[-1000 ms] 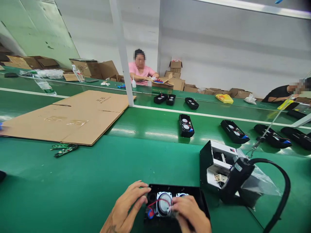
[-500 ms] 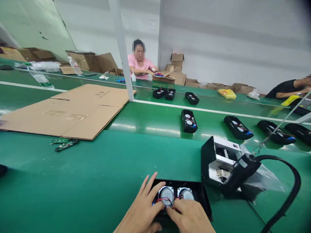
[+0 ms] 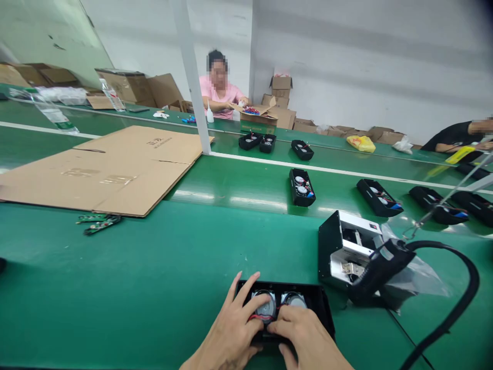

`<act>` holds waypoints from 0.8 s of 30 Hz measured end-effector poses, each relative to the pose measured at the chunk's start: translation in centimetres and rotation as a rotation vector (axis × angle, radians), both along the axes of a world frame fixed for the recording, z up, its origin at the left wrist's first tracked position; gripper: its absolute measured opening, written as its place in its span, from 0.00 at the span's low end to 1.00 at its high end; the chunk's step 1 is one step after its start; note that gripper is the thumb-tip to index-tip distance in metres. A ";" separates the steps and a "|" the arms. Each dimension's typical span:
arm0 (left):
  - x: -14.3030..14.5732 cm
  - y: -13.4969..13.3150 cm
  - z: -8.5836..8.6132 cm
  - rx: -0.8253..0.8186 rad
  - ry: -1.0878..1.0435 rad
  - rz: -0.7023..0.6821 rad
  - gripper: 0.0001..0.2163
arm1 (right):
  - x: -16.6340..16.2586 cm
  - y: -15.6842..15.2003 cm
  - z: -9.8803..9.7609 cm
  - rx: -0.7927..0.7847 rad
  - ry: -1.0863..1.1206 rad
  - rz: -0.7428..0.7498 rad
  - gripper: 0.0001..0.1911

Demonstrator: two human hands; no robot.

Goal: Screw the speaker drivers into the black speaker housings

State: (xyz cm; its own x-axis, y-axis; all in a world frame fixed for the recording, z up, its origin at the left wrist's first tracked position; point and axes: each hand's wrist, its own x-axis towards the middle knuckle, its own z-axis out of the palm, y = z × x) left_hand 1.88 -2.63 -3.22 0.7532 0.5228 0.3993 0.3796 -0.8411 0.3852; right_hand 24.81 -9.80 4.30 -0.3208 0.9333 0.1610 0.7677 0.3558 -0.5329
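A black speaker housing [image 3: 325,313] lies open side up on the green bench close to me. Two round speakers, a left one [image 3: 265,308] and a right one [image 3: 295,299], sit inside it with red and black wires [image 3: 259,318]. My left hand [image 3: 234,324] spans the housing's left part, fingers spread across the far rim and left speaker, thumb low by the near side. My right hand [image 3: 302,331] is curled over the near middle, its index fingertip inside beside the wires and its thumb lower down. Whatever lies under the right fingertips is hidden.
A black-and-white machine [image 3: 339,252] with a thick black hose [image 3: 468,272] stands right of the housing. Flattened cardboard [image 3: 115,169] and several green circuit strips [image 3: 98,223] lie left. More speaker housings [image 3: 302,187] rest beyond. Across the line sits a person in pink [image 3: 219,92].
My right hand's fingers have shifted slightly, and its thumb now shows lower, apart from the index finger. My left hand stays over the housing's left part. The view has tilted a little.
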 end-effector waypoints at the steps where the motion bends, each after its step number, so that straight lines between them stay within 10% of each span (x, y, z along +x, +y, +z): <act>1: 0.1 0.4 1.0 -0.074 0.015 -0.008 0.13 | -0.1 0.1 0.5 0.000 0.030 -0.026 0.26; 5: 1.0 4.4 5.7 -0.531 0.090 -0.051 0.11 | -0.3 1.9 3.2 -0.073 -0.027 0.001 0.29; 10: 2.7 10.8 9.6 -0.730 0.136 -0.103 0.18 | -0.4 7.0 6.3 -0.221 -0.214 -0.039 0.21; 24: 3.7 13.0 9.7 -0.933 0.292 -0.201 0.24 | 0.1 11.2 6.1 -0.537 0.010 -0.036 0.15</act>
